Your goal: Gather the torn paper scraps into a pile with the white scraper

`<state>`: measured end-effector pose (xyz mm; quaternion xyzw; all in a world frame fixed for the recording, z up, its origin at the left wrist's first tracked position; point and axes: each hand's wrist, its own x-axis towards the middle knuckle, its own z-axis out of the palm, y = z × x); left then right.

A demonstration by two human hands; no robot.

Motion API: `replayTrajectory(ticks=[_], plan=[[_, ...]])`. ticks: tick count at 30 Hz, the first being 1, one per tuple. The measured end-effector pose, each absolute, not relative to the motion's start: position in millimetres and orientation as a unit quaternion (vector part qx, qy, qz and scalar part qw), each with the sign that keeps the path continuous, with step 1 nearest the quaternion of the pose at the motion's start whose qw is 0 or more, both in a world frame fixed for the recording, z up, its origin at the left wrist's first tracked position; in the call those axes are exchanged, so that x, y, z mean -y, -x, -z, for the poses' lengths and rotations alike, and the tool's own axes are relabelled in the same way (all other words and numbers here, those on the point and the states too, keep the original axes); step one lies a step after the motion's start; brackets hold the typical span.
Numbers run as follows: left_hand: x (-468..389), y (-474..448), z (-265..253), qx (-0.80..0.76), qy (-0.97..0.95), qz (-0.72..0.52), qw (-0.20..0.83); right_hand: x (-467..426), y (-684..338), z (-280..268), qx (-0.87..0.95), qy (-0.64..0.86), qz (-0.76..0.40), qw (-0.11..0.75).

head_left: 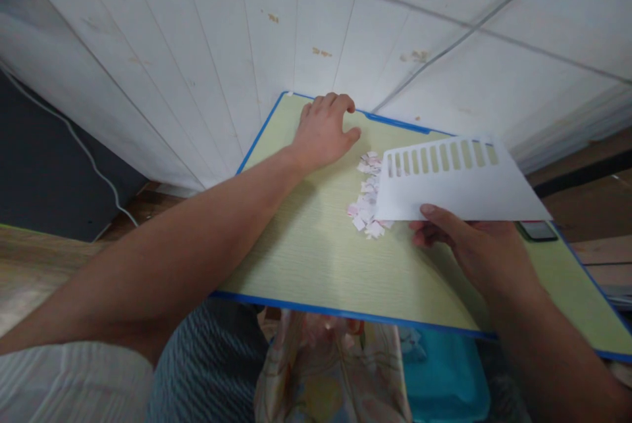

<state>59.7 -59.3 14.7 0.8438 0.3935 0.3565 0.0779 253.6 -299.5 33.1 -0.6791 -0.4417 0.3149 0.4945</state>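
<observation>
My right hand point(464, 239) grips the lower edge of a flat white sheet point(454, 186) with a row of oblong slots cut along its far side. The thumb lies on top and the fingers curl beneath. Just left of the sheet, and partly under it, lies a pile of small torn paper pieces point(366, 206), white and pinkish. My left hand point(326, 130) rests near the far edge of the pale yellow-green tabletop point(296, 245), palm down, thumb and fingers apart, holding nothing.
White plank wall point(296, 35) stands behind the blue-edged table, with a grey cable point(444, 51) running along it. A dark phone-like object point(538, 231) lies at the right. Below the front edge are a patterned cloth point(330, 377) and a turquoise container point(447, 377).
</observation>
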Motion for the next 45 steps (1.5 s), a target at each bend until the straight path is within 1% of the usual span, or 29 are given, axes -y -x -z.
replayTrajectory(ticks=[3,7,13,15,19,23,27,31,40,45], plan=[[59.6,-59.6,-15.6,-0.395,-0.841,-0.360,0.081,299.3,-252.1,-33.1,0.467,0.693,-0.309,0.454],[59.0,-60.6,-15.7,-0.399,-0.841,-0.358,0.077,303.4,-246.6,-35.6,0.468,0.706,-0.224,0.482],[60.9,-61.4,-17.4,-0.403,-0.837,-0.359,0.082,315.0,-248.5,-36.2,0.472,0.723,-0.164,0.477],[61.9,-61.4,-18.5,-0.406,-0.836,-0.358,0.087,317.7,-254.5,-33.5,0.479,0.721,-0.161,0.474],[62.1,-61.7,-18.8,-0.407,-0.835,-0.358,0.091,320.5,-264.7,-29.4,0.450,0.729,-0.134,0.499],[60.4,-62.0,-16.7,-0.408,-0.835,-0.358,0.090,324.2,-266.5,-30.2,0.478,0.707,-0.161,0.496],[58.5,-61.8,-14.8,-0.405,-0.837,-0.357,0.084,330.2,-264.1,-32.1,0.473,0.722,-0.130,0.488],[57.7,-61.7,-14.5,-0.407,-0.837,-0.356,0.086,334.3,-261.9,-34.6,0.503,0.717,-0.142,0.460],[57.7,-61.7,-14.3,-0.406,-0.832,-0.365,0.100,342.1,-254.9,-40.2,0.448,0.725,-0.122,0.508],[56.2,-61.8,-13.5,-0.405,-0.831,-0.367,0.099,352.3,-253.5,-34.7,0.469,0.730,-0.125,0.481]])
